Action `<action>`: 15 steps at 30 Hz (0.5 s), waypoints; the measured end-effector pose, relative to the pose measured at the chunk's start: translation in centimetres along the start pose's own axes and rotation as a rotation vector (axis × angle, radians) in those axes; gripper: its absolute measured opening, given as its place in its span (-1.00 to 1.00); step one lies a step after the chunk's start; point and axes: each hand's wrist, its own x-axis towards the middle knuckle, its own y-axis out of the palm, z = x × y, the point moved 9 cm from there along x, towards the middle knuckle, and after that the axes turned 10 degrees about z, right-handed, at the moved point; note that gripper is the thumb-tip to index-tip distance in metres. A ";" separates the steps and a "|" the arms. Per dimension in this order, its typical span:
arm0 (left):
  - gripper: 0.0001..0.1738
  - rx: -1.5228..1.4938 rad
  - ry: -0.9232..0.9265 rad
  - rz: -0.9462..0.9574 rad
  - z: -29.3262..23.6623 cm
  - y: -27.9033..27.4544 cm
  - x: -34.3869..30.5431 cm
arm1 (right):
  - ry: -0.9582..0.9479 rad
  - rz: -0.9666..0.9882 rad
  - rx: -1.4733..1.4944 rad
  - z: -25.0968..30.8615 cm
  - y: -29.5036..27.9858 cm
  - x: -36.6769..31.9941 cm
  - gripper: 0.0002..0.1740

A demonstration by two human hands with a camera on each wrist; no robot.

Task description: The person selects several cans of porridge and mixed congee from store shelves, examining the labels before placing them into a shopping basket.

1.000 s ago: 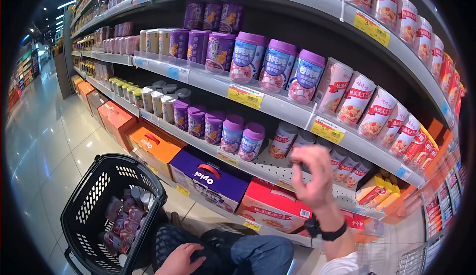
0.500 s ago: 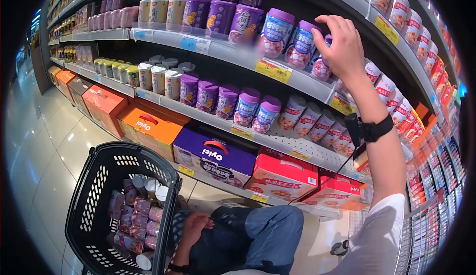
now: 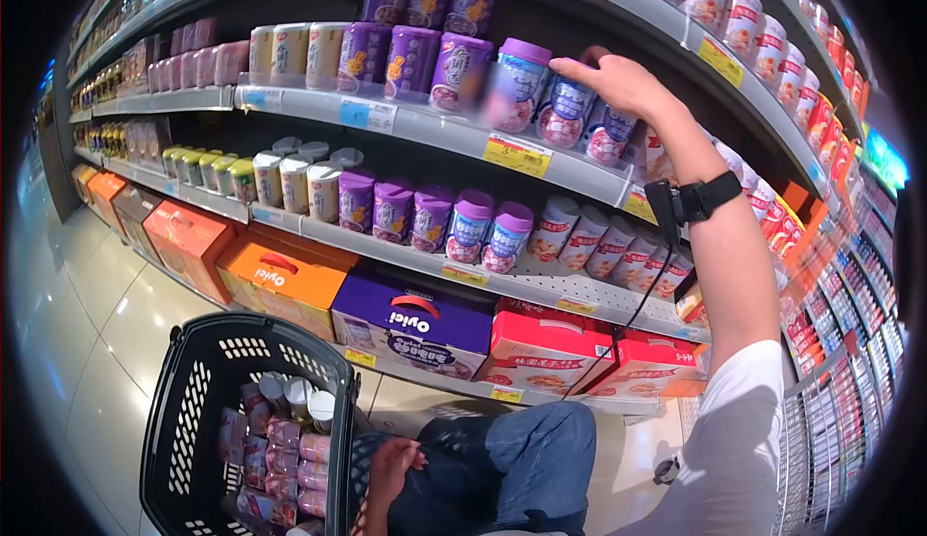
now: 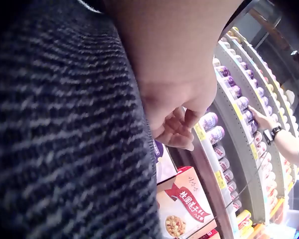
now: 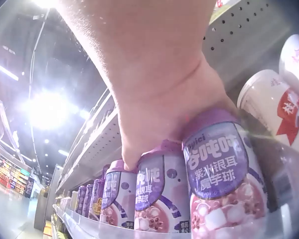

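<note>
My right hand [image 3: 618,82] lies over the tops of the purple-lidded jars on the middle shelf. Its thumb stretches across the lid of the middle jar [image 3: 566,111], while the other fingers go behind the lids, mostly hidden. A second such jar [image 3: 517,87] stands to the left and a third [image 3: 608,135] under the palm. In the right wrist view the hand [image 5: 164,109] comes down from above, right at the lids; I cannot tell whether it grips one. Low beside my lap, my left hand [image 3: 391,468] hangs with loosely curled fingers, holding nothing.
A black shopping basket [image 3: 350,372] with several jars and packs stands at my left. White cans with red labels [image 3: 657,155] are right of the jars, purple cups [image 3: 410,58] left. Boxes [image 3: 415,319] line the bottom shelf; the shelf above overhangs my hand.
My right hand has risen from before the lower shelf to the purple-lidded jars, then shifted slightly left along them. My left hand stays low by the basket. The head view has shifted.
</note>
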 end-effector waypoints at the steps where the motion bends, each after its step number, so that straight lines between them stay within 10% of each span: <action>1: -0.85 -0.008 0.003 0.003 0.0 0.0 0.1 | -0.011 -0.013 0.023 -0.1 0.2 0.3 0.33; 15: -0.84 0.098 -0.004 -0.022 -0.1 0.0 0.2 | 0.001 0.041 -0.186 0.5 0.6 0.6 0.36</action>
